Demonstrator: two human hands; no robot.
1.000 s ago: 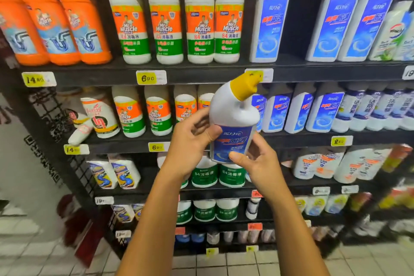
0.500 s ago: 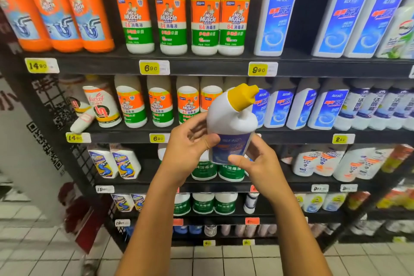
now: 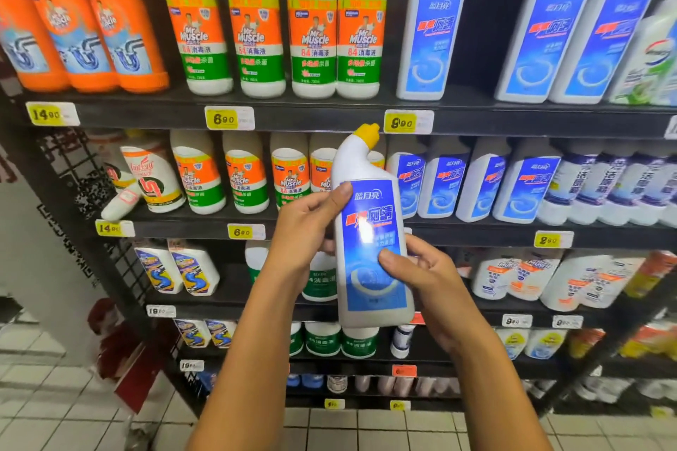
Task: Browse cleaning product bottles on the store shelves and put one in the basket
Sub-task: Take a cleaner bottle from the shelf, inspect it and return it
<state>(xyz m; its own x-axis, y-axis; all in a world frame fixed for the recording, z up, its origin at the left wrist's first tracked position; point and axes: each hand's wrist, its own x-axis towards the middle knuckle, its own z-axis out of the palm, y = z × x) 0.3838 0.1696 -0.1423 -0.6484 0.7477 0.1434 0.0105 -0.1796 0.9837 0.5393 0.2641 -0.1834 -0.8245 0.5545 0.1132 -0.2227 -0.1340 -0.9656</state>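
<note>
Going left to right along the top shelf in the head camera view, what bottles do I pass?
Orange drain-cleaner bottles → white Mr Muscle bottles with orange-and-green labels → white bottles with blue labels → white bottle with a green-and-white label at the right edge.

Bright, even store light from overhead. White glare patch on the blue label of the held white plastic bottle point(image 3: 370, 231). Orange bottles point(image 3: 84, 29) top left smeared by blur. Shelf lines bow at edges; lower black shelves point(image 3: 476, 362) dim, soft.
</note>
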